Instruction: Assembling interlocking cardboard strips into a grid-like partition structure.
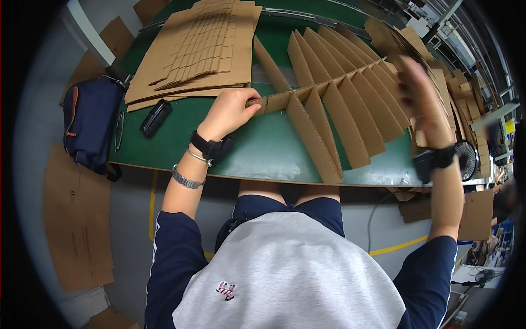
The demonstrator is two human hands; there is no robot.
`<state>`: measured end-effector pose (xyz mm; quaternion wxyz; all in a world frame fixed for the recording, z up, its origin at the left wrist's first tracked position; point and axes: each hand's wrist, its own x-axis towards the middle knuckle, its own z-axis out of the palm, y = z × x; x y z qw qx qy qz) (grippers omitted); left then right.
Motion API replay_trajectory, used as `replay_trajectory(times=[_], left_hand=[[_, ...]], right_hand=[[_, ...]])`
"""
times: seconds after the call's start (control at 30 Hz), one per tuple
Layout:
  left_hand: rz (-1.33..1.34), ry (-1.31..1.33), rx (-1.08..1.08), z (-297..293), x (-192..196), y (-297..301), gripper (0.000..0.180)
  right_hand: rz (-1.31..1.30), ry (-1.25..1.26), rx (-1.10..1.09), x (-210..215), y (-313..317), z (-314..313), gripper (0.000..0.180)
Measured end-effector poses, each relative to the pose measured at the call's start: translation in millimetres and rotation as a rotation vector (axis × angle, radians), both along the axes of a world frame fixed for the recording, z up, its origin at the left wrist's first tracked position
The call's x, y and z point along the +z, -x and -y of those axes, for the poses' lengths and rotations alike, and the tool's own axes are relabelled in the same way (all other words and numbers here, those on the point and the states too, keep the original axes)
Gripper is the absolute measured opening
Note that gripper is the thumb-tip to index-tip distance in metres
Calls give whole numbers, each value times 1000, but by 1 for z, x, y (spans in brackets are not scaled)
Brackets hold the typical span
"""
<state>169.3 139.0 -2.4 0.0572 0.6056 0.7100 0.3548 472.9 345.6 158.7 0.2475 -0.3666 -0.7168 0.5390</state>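
A cardboard divider [350,123] stands on the green table in front of me, made of one long strip with several crosspieces slotted across it. The crosspieces lean and fan out unevenly. My left hand [230,112] is closed in a pinch on the left end of the long strip [278,102]. Beyond the divider's right end, my right hand [428,107] is raised with its fingers stretched out. It is blurred by motion, and I see nothing held in it. Whether it touches the rightmost crosspieces cannot be made out.
Slotted cardboard strips [200,52] lie on flat cardboard sheets [143,88] at the back left. A black case [156,118] and a blue bag [94,123] are at the left. More cardboard and a small black fan [466,159] sit at the right, inside the table's front edge [241,178].
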Motion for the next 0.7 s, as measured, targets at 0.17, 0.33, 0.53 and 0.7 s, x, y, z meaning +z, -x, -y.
replay_trajectory(times=[0.17,0.33,0.53,0.7], left_hand=[[27,-58,-24,8,-10,6,19],[4,-68,-14,8,-10,1,21],[-109,-215,-35,-1,-14,-2,18],[-129,-210,10,-3,-16,-1,18]], right_hand=[[-20,568,317,-75,74,87,61],[-4,663,370,-109,95,99,61],[63,598,427,-101,111,88,60],[356,-51,426,-72,138,88,48]])
